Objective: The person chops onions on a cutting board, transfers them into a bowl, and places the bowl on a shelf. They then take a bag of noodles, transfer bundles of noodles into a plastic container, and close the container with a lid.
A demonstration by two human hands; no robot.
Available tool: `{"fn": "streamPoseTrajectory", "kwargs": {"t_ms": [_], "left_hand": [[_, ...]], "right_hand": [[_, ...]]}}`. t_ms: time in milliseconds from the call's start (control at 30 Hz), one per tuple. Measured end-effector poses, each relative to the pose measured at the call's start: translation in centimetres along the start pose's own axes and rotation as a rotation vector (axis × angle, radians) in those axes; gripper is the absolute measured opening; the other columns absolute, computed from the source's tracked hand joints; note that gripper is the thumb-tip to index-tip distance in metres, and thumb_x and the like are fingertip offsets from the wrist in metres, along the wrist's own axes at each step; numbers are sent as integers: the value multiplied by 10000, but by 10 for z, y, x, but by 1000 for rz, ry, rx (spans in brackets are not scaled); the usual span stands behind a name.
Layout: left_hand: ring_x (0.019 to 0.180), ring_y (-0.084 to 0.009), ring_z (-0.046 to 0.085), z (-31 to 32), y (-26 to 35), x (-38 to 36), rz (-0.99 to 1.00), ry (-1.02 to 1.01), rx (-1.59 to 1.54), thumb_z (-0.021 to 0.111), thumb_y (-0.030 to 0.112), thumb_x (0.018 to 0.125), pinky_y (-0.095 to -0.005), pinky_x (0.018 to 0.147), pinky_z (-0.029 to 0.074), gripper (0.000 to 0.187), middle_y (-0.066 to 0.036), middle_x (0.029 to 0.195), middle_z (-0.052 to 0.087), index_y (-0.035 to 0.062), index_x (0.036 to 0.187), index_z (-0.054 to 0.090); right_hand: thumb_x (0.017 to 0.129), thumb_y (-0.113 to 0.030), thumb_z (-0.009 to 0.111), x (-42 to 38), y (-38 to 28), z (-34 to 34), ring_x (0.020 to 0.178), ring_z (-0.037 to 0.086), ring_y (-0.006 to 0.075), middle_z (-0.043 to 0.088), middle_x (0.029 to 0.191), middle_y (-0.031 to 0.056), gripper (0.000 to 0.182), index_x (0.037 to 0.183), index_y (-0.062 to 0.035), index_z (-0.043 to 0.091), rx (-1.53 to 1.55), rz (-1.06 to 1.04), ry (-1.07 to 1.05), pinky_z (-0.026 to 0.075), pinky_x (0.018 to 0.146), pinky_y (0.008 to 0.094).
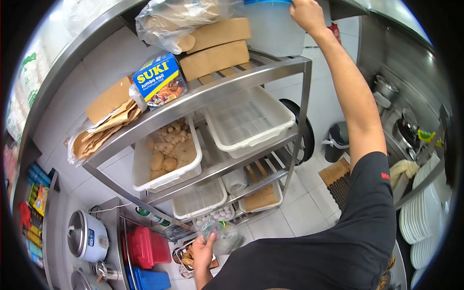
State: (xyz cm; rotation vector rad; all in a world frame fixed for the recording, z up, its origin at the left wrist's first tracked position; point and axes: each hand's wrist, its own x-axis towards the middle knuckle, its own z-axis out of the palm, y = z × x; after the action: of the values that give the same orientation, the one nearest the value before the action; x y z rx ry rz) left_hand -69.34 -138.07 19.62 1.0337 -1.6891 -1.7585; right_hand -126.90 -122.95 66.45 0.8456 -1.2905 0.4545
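Observation:
My right hand (308,15) reaches up to the top shelf, its fingers curled at the edge of a blue lid (265,1) on a large translucent plastic tub (275,31). The frame's top cuts off part of the lid. Low down in front of my body, my left hand (203,250) is closed on a clear plastic bag (224,238); what is inside it is hard to make out. Below that hand stands a tray of brown food pieces (187,255).
A metal rack (227,84) carries cardboard boxes (215,60), a foil box (159,79), a tub of ginger (169,145), a white tub (249,121) and eggs (220,213). Rice cooker (88,234) at left; stacked plates (420,208) and a bin (337,140) at right.

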Motion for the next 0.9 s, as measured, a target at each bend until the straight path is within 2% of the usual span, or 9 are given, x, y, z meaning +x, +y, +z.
{"fn": "streamPoseTrajectory", "kwargs": {"t_ms": [200,400,467,533,600,633,700,767,900], "left_hand": [[927,-113,643,-17,-6,0,40,-247,125,746,186,1007,-293,855,506,246,-39,1047,759,-10,1154,756],[930,-108,638,-46,-20,4,68,-553,243,742,170,1010,-295,856,510,226,-27,1028,750,-6,1152,746],[928,-111,636,-54,-29,9,17,-676,202,735,171,1016,-292,864,510,219,-25,1024,743,-9,1141,740],[926,-115,634,-50,-32,0,-7,-746,177,729,175,1020,-290,868,509,221,-26,1030,736,-12,1138,731],[927,-119,631,-40,-24,-12,22,-774,167,726,182,1022,-289,870,509,229,-31,1045,729,-13,1143,721],[935,-122,631,-34,-20,-18,23,-798,157,725,185,1022,-290,876,507,235,-35,1057,726,-13,1148,717],[953,-127,629,-25,-17,-29,17,-828,127,724,192,1023,-294,889,503,247,-43,1082,720,-13,1160,710],[987,-137,632,-13,-20,-32,15,-886,133,728,186,1018,-303,925,493,259,-54,1110,718,-12,1183,703],[994,-140,637,25,-4,-57,80,-1012,114,731,177,1013,-304,944,486,277,-59,1127,721,-13,1210,689]], "right_hand": [[807,32,586,6,-54,-142,1019,683,409,740,1036,198,308,1072,-20,733,11,-85,106,533,937,488],[838,44,578,-11,-155,-322,992,694,431,731,1055,245,296,1092,3,725,-104,-75,15,561,899,482],[853,50,582,-40,-191,-378,1058,716,376,741,1102,245,323,1126,-30,735,-73,37,-67,559,964,466],[838,12,635,-68,-246,-449,1096,703,331,736,1149,169,365,1182,-71,724,-246,323,-400,561,974,439],[790,29,681,-108,-284,-505,1041,685,307,736,1098,86,398,1168,-87,721,-322,453,-569,572,921,402],[766,87,675,-138,-293,-526,981,693,300,744,1023,79,392,1115,-79,735,-213,333,-450,580,889,386],[789,26,704,-181,-330,-574,1062,684,273,744,1096,85,372,1142,-84,737,-231,508,-682,544,990,424],[807,16,709,-223,-355,-624,1066,682,266,739,1101,73,341,1135,-75,727,-272,650,-806,514,1053,455],[776,78,711,-284,-387,-703,1088,693,259,747,1081,73,361,1111,-55,727,-470,673,-810,476,1123,522]]}}
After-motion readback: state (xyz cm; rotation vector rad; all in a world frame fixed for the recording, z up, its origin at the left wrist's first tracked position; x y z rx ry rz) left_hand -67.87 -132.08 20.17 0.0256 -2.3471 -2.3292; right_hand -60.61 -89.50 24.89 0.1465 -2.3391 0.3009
